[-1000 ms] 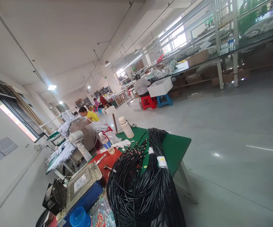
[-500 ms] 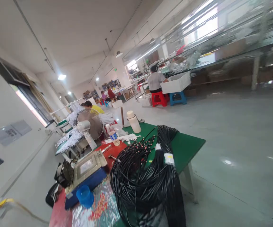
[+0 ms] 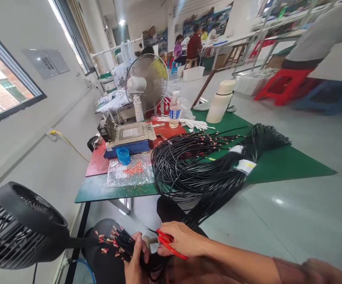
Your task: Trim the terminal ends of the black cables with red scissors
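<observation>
Green worktable runs from the near left toward the far right, its near edge just beyond the person's lap. On it lies a large coil of black wires, banded with white labels; a loose tail hangs off the near edge down toward the hands. A black floor fan sits low at the left, beside the lap. Farther back on the table: a desk fan, a blue-based press machine, a white flask, a water bottle, a blue cup, and a clear bag of red terminals. Other people work at benches behind. Left hand is closed around a bundle of black wires, held over the lap; its long axis runs up and to the left, red-tipped ends fanning out toward the floor fan. Right hand is just beside it on the right, fingers wrapped on red-handled cutters, whose tip points left toward the bundle where the left hand grips it. Whether the blades touch the wires cannot be told. The right hand is the nearer to the hanging tail.
</observation>
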`<state>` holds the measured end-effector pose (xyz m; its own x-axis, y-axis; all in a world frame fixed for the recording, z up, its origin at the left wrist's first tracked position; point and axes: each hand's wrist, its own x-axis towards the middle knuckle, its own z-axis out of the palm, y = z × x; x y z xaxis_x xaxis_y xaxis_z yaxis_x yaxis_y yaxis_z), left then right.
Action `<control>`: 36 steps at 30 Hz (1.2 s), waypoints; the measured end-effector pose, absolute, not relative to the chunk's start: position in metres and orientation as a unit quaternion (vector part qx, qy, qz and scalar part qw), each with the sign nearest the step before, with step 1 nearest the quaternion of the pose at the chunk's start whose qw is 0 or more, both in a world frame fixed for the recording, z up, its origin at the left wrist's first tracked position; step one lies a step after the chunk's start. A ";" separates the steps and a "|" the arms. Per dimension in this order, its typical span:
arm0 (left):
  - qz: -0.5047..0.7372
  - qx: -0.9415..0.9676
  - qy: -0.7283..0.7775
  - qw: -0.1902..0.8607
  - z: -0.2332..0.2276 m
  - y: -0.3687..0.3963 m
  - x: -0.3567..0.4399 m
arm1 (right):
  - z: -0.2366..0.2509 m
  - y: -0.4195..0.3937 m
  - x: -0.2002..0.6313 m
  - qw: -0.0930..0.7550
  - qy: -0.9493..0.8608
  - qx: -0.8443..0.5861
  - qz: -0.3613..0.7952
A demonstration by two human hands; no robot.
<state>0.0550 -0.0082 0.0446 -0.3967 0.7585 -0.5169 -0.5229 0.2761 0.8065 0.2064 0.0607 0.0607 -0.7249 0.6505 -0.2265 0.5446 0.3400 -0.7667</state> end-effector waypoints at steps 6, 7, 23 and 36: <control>0.562 0.119 0.623 0.531 0.054 -0.012 0.060 | 0.055 0.052 0.202 0.048 -0.839 -0.352 0.411; 0.557 0.109 0.631 0.529 0.055 -0.012 0.061 | 0.054 0.053 0.201 0.051 -0.840 -0.351 0.411; 0.514 0.128 0.675 0.513 0.047 -0.014 0.061 | 0.052 0.065 0.205 0.032 -0.849 -0.352 0.394; 0.531 0.118 0.656 0.522 0.047 -0.018 0.057 | 0.038 0.063 0.192 0.046 -0.835 -0.371 0.404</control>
<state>0.0568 -0.0179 0.0472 -0.4261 0.7106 -0.5599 -0.3996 0.4075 0.8212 0.1916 0.0634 0.0376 -0.7206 0.6563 -0.2238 0.5824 0.3977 -0.7090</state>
